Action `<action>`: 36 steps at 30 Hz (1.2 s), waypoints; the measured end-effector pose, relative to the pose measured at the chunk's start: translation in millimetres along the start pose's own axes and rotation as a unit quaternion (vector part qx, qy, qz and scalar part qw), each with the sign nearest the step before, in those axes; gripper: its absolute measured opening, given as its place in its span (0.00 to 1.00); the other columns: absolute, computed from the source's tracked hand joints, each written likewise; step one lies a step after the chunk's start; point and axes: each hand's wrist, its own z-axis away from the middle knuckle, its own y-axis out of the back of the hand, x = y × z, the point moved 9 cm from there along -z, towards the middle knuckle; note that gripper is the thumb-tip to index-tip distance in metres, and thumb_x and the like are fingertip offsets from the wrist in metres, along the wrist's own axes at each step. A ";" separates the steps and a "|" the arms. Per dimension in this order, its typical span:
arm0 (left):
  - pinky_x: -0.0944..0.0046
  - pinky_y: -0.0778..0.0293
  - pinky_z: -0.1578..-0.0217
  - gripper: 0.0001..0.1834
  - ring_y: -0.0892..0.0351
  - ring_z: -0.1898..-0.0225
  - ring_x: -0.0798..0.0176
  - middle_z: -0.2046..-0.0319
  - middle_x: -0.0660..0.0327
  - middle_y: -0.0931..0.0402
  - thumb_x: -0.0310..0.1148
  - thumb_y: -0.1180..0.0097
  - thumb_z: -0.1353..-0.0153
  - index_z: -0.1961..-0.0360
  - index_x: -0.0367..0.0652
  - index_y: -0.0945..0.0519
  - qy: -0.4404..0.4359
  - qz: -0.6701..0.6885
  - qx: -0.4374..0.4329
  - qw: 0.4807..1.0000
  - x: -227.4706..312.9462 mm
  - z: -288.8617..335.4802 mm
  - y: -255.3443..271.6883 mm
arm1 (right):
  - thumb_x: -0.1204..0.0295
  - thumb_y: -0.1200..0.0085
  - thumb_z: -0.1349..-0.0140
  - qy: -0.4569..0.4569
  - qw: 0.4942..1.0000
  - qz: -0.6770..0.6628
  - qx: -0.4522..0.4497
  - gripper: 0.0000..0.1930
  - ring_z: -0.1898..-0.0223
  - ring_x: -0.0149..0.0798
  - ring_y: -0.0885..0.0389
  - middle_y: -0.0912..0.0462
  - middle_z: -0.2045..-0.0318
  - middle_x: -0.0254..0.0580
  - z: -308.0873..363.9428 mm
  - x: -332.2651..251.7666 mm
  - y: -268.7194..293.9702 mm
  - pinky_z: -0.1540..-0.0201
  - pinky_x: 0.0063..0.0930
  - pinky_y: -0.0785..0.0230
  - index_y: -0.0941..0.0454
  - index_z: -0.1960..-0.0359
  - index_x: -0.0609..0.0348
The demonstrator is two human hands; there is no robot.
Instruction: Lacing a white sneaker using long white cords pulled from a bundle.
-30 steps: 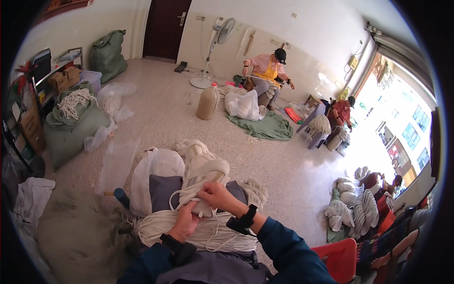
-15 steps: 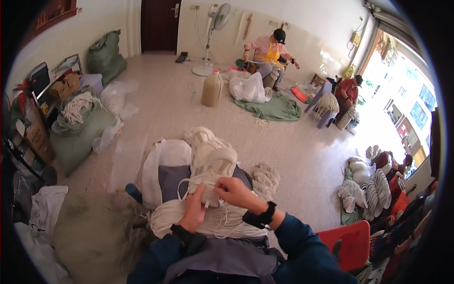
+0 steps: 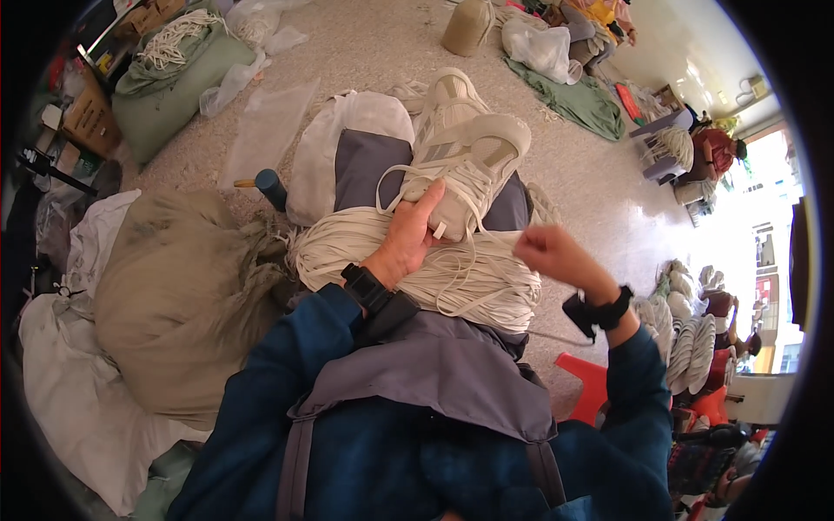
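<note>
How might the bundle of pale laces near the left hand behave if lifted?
The bundle of laces would probably sag limply, being made of thin, curving strands. Some might slip apart or tangle, since many strands lie loosely side by side.

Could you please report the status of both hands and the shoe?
Left hand gripping pale shoe. Right hand curled, apart from shoe, contents unclear. Pale cord bundle by shoe's near end, nothing visibly blocking.

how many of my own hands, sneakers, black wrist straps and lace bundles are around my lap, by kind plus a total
left hand and right hand: 2
near sneaker and far sneaker: 2
left wrist strap and right wrist strap: 2
lace bundle: 1
total: 7
</note>
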 end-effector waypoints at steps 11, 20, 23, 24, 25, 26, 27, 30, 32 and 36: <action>0.52 0.17 0.54 0.21 0.18 0.48 0.62 0.47 0.60 0.22 0.39 0.43 0.28 0.39 0.42 0.27 -0.001 0.035 -0.061 0.997 0.7 7.2 -2.8 | 0.70 0.44 0.31 0.053 0.975 -0.214 0.039 0.09 0.85 0.23 0.29 0.23 0.83 0.31 -81.1 -98.4 4.9 0.81 0.22 0.37 0.22 0.68 0.62; 0.56 0.18 0.60 0.20 0.19 0.52 0.66 0.49 0.63 0.21 0.39 0.40 0.30 0.41 0.46 0.24 0.009 -0.017 -0.008 1.000 1.1 4.9 -0.4 | 0.71 0.40 0.40 0.095 0.982 0.095 0.133 0.09 0.76 0.52 0.21 0.22 0.80 0.50 -61.1 -78.9 -12.2 0.71 0.41 0.31 0.23 0.71 0.65; 0.51 0.19 0.54 0.20 0.20 0.48 0.64 0.48 0.64 0.21 0.40 0.41 0.30 0.40 0.48 0.25 0.016 -0.037 0.010 0.999 0.1 4.3 1.4 | 0.72 0.41 0.41 0.172 0.961 0.149 0.154 0.07 0.72 0.56 0.20 0.21 0.77 0.52 -49.0 -89.8 -10.6 0.68 0.44 0.30 0.22 0.70 0.65; 0.52 0.19 0.54 0.20 0.20 0.48 0.64 0.48 0.63 0.21 0.39 0.41 0.30 0.40 0.47 0.25 0.016 -0.031 0.010 0.999 -0.1 5.3 1.4 | 0.73 0.41 0.41 0.219 0.945 0.175 0.168 0.07 0.71 0.59 0.19 0.20 0.75 0.53 -43.1 -97.8 -9.8 0.67 0.45 0.29 0.22 0.70 0.65; 0.52 0.19 0.54 0.20 0.20 0.48 0.64 0.48 0.63 0.21 0.39 0.41 0.30 0.40 0.47 0.25 0.016 -0.025 0.008 1.000 -0.3 5.6 1.1 | 0.73 0.41 0.41 0.219 0.945 0.176 0.167 0.07 0.71 0.59 0.19 0.20 0.75 0.53 -42.6 -98.3 -6.7 0.67 0.45 0.29 0.22 0.70 0.65; 0.52 0.19 0.54 0.20 0.20 0.48 0.64 0.48 0.63 0.21 0.39 0.41 0.30 0.40 0.47 0.25 0.016 -0.024 0.009 1.000 0.8 6.1 2.3 | 0.73 0.41 0.40 0.191 0.952 0.176 0.164 0.06 0.72 0.54 0.18 0.19 0.74 0.50 -46.2 -95.0 -1.8 0.67 0.42 0.28 0.21 0.68 0.65; 0.52 0.19 0.54 0.20 0.20 0.48 0.64 0.48 0.63 0.21 0.38 0.42 0.30 0.39 0.45 0.25 0.021 -0.007 -0.008 1.000 1.6 6.8 1.0 | 0.74 0.41 0.40 0.164 0.957 0.177 0.160 0.06 0.73 0.49 0.17 0.17 0.73 0.48 -50.9 -91.0 2.0 0.67 0.38 0.27 0.20 0.66 0.65; 0.52 0.19 0.53 0.21 0.19 0.48 0.63 0.47 0.62 0.21 0.37 0.42 0.30 0.39 0.43 0.26 0.028 0.012 -0.031 0.999 0.5 4.8 -2.0 | 0.74 0.39 0.37 0.099 0.974 -0.118 0.167 0.06 0.72 0.34 0.18 0.16 0.73 0.41 -68.7 -59.8 11.6 0.67 0.29 0.26 0.18 0.63 0.65; 0.52 0.19 0.53 0.21 0.19 0.47 0.63 0.47 0.61 0.21 0.36 0.43 0.30 0.39 0.42 0.26 0.033 0.015 -0.034 0.999 0.6 6.2 -3.7 | 0.74 0.39 0.36 0.100 0.973 -0.112 0.175 0.06 0.72 0.29 0.19 0.16 0.72 0.39 -73.8 -56.5 8.4 0.66 0.26 0.27 0.18 0.62 0.65; 0.52 0.17 0.54 0.22 0.19 0.47 0.62 0.47 0.60 0.21 0.36 0.42 0.30 0.38 0.41 0.27 0.008 -0.020 -0.032 0.999 4.1 7.0 -2.6 | 0.73 0.38 0.36 0.118 0.963 -0.087 0.224 0.06 0.71 0.25 0.21 0.16 0.72 0.37 -74.7 -57.3 1.3 0.65 0.24 0.27 0.17 0.63 0.65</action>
